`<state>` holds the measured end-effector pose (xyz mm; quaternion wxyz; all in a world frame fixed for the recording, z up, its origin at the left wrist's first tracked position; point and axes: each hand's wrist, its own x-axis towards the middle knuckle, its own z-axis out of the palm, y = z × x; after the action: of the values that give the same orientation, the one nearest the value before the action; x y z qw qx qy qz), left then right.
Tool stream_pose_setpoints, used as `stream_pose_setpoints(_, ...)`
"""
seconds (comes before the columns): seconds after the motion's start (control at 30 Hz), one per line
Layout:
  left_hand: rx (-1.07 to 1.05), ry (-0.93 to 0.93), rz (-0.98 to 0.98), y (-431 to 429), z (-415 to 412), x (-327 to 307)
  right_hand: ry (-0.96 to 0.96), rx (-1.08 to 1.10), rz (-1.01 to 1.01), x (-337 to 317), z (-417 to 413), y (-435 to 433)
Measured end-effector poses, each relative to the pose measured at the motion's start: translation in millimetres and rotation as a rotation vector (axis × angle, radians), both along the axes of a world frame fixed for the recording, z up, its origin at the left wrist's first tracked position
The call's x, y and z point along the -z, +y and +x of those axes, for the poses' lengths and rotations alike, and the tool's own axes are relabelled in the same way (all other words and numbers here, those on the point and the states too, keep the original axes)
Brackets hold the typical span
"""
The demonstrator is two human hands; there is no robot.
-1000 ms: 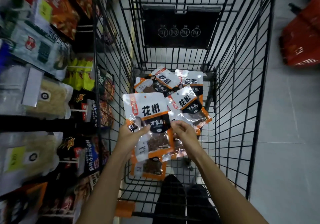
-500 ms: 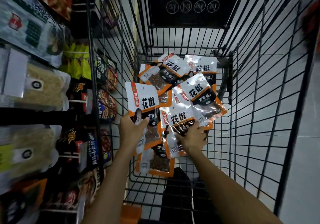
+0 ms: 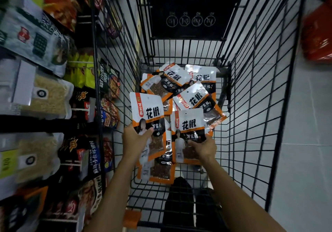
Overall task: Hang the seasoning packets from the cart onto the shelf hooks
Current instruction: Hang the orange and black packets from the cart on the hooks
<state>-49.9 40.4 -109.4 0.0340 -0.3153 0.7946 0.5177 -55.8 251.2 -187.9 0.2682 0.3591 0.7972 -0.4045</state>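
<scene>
Two white-and-orange Sichuan pepper seasoning packets are up off the pile. The left packet (image 3: 147, 109) is pinched at its lower half by the left hand (image 3: 133, 138), thumb across the front. The right packet (image 3: 187, 122) is gripped low by the right hand (image 3: 203, 148), fingers curled on the face. Both are upright, label toward the camera, side by side and nearly touching, inside the wire shopping cart (image 3: 251, 106). Another packet (image 3: 158, 168) shows below the left one; can't tell if it is in that grip or lying loose. The rest of the packets (image 3: 179, 80) lie overlapped on the cart floor at the far end. Shelf hooks (image 3: 79, 109) sit left of the cart, beyond its wire side, mostly loaded with other hanging bags (image 3: 45, 97). A red basket (image 3: 316, 34) is on the tiled floor to the right. Risks, as judged: the glossy film is held low, so a packet could flop or slip on the lift out; a corner could snag the cart wires; the small hang hole (image 3: 148, 97) could miss a hook tip with both hands full; packets could end up on a hook of another product.
</scene>
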Motion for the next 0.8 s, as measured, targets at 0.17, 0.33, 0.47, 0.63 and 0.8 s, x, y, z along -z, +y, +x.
stream_pose_setpoints(0.17,-0.006,-0.016,0.022,9.6,5.1,-36.6,0.151,0.004,-0.136,-50.8,-2.8,19.4)
stream_pose_setpoints(0.33,-0.045,0.072,-0.022,22.6,25.4,-99.0,0.248,0.0,-0.31,-124.6,-6.2,34.4)
stream_pose_setpoints(0.47,-0.151,0.157,0.021,30.3,52.0,-158.0,0.325,-0.043,-0.462,-180.0,-6.9,44.4)
stream_pose_setpoints(0.63,-0.304,0.276,-0.059,35.3,112.1,-238.1,0.327,-0.183,-0.654,-244.2,2.3,43.9)
stream_pose_setpoints(0.8,-0.49,0.376,-0.068,36.0,198.7,-316.4,0.311,-0.398,-0.841,-311.3,29.3,18.0)
